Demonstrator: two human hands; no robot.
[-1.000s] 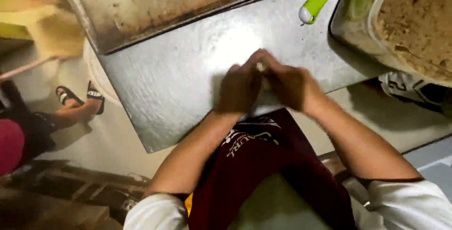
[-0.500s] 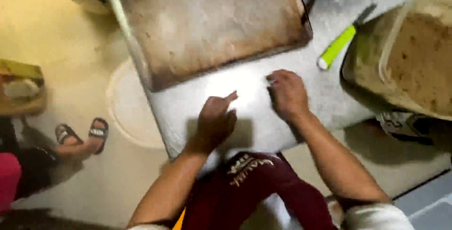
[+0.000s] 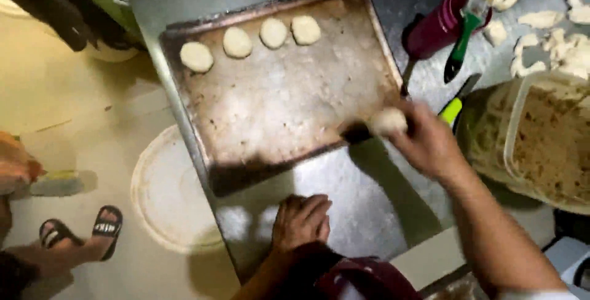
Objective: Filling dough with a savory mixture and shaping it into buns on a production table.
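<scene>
Right hand (image 3: 424,143) grips a pale dough ball (image 3: 387,120), held over the near right corner of the worn baking tray (image 3: 289,116). Left hand (image 3: 301,220) rests flat, palm down, holding nothing, on the metal tabletop (image 3: 369,208) just below the tray. Four flattened dough rounds (image 3: 237,42) sit in a row along the tray's far edge. Green-handled brush (image 3: 467,27) lies beyond the right hand.

Pale dough rounds (image 3: 236,41) on a brown-stained tray (image 3: 289,109); green-handled brush (image 3: 467,23).
</scene>
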